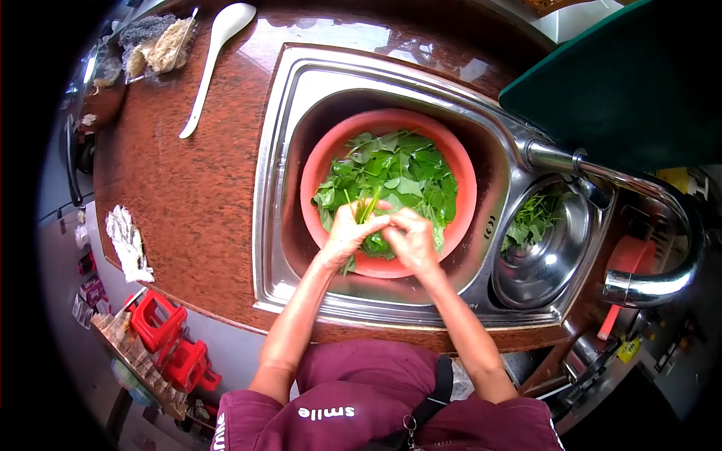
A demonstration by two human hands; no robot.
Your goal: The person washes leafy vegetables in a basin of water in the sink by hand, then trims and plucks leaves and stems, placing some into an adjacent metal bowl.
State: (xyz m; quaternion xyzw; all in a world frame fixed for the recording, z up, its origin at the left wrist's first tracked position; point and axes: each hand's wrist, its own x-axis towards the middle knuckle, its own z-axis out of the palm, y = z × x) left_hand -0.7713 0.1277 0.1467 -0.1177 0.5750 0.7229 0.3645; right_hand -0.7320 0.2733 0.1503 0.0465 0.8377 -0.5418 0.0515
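A round pink basin (465, 203) sits in the steel sink (496, 150), filled with leafy greens (406, 165) in water. Over its near side, my left hand (348, 231) is closed round a small bunch of green stems (368, 206), whose ends poke up past the fingers. My right hand (411, 238) meets it at the fingertips, pinched together beside the stems; what lies between those fingers is too small to make out. More greens (535, 218) rest in a steel bowl (545, 274) on the right side of the sink.
A curved chrome faucet (639, 289) arches at the right. A white ladle (207, 75) lies on the brown counter (203, 203), with a crumpled white cloth (128, 244) at its left edge and plastic-wrapped food (167, 49) behind. Red stools (159, 322) stand below left.
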